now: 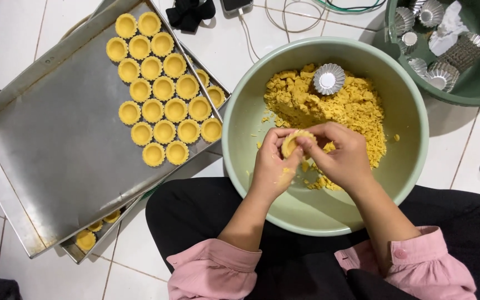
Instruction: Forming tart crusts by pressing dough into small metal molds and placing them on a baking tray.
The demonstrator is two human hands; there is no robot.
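Your left hand (273, 166) cups a small dough-lined tart shell (294, 141) at the centre of the frame, above the pale green bowl (240, 139); its fingers are curled around the shell's underside. Your right hand (343, 158) bears on the shell from the right, its fingers pressed together and pinching the rim and inner wall of the dough. The dough looks soft, dry and crumbly: the loose yellow dough (340, 108) in the upper half of the bowl lies as coarse clumps and fine crumbs, so uneven pressure would likely thin or crack the wall, and crumbs may fall. Keep the shell over the bowl; held past the rim, fragments would land on your dark trousers (206, 214) or the white tiled floor (6, 33). 1 empty fluted metal mould (329, 79) rests on the dough heap; its thin shiny ribs look easy to dent if pressed down. The finished shells (165, 83) in the upper left sit in close rows, touching or nearly so, on a flat steel tray (56, 155); a careless placement could nudge a neighbour and deform its fluted edge. That tray lies on a second tray (84, 253) and could shift if knocked. More empty moulds (443, 75) lie in the dark green basin (473, 91) at upper right.
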